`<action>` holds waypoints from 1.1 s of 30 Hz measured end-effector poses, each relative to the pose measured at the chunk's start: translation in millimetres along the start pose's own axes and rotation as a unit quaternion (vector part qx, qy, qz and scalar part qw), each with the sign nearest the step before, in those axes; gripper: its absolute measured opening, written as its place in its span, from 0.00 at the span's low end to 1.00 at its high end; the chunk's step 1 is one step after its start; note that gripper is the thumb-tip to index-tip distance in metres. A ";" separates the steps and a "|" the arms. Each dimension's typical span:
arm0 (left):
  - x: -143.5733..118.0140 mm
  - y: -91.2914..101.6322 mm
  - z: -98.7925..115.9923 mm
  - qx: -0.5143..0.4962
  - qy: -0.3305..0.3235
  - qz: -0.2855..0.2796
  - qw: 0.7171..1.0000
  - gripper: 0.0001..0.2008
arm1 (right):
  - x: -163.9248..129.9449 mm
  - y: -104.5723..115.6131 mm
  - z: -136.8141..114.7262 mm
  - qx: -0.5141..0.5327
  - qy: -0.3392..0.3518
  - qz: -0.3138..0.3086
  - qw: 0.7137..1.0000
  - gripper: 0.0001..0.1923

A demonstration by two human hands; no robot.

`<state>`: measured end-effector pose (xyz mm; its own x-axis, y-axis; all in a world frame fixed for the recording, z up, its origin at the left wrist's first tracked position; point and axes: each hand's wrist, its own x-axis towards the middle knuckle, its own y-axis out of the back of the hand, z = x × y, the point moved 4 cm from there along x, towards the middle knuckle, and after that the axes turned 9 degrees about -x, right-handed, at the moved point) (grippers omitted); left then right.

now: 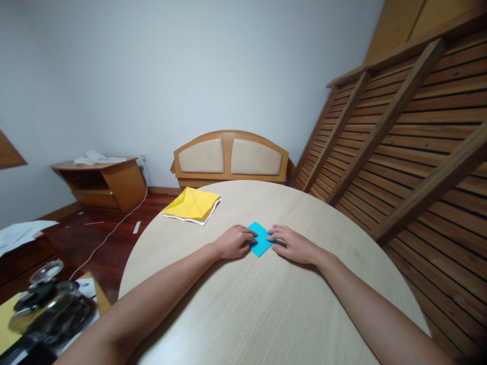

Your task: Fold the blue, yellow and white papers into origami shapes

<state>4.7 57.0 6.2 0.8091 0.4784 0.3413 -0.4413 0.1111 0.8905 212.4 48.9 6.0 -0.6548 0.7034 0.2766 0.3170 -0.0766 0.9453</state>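
Note:
A small folded piece of blue paper [259, 239] lies flat on the round light-wood table [266, 304]. My left hand [235, 242] presses on its left edge with curled fingers. My right hand [291, 244] rests on its right edge, fingertips on the paper. Both hands hold the paper down against the tabletop. Farther back on the left lies a stack of yellow paper [192, 204] with white sheets beneath it.
A wooden headboard with beige pads [230, 158] stands behind the table. A slatted wooden frame [411, 142] leans at the right. At left are a wooden side table [102, 182], a white cable on the floor, and a dark kettle [45, 304].

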 end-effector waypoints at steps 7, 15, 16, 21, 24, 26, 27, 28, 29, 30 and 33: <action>-2.9 5.6 9.8 -0.005 0.033 -0.014 0.999 0.21 | 3.4 13.5 -13.4 0.047 0.018 -0.008 0.999 0.13; -2.8 -0.9 6.9 -0.007 0.020 -0.011 1.000 0.18 | 0.1 12.3 -4.4 0.060 -0.010 -0.017 0.998 0.17; -2.7 -1.5 6.7 -0.005 0.016 -0.011 1.000 0.18 | -0.4 11.9 -3.0 0.062 -0.013 -0.018 0.998 0.18; -2.9 -2.5 7.2 0.002 0.004 -0.016 1.000 0.16 | -1.7 12.6 -2.1 0.070 -0.006 -0.021 0.997 0.18; -3.1 -2.7 7.3 0.008 0.007 -0.020 1.000 0.14 | -1.6 13.8 -3.3 0.066 0.006 -0.018 0.998 0.17; -2.8 -2.7 7.5 0.010 0.011 -0.024 1.000 0.12 | -1.7 14.4 -3.6 0.065 0.009 -0.016 0.998 0.16; -2.5 -2.6 7.4 0.012 0.015 -0.027 0.999 0.12 | -1.7 14.5 -3.7 0.065 0.007 -0.017 0.998 0.15; -2.1 -2.4 7.1 0.015 0.022 -0.028 0.999 0.11 | -1.8 14.6 -3.7 0.065 0.003 -0.018 0.998 0.15; -1.7 -2.1 6.6 0.019 0.033 -0.027 0.999 0.11 | -1.7 14.4 -3.8 0.066 -0.002 -0.020 0.998 0.15; -1.2 -1.6 5.8 0.025 0.045 -0.024 0.998 0.10 | -1.5 14.2 -3.9 0.065 -0.008 -0.021 0.998 0.15; -0.2 0.2 2.0 0.046 0.088 -0.006 0.995 0.09 | 0.3 13.4 -4.4 0.048 -0.028 -0.007 0.998 0.15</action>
<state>5.2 55.2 7.0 0.7301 0.6236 0.2793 -0.3872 0.0408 0.9211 213.5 45.0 19.5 -0.6212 0.7422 0.2514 0.3748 -0.0003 0.9271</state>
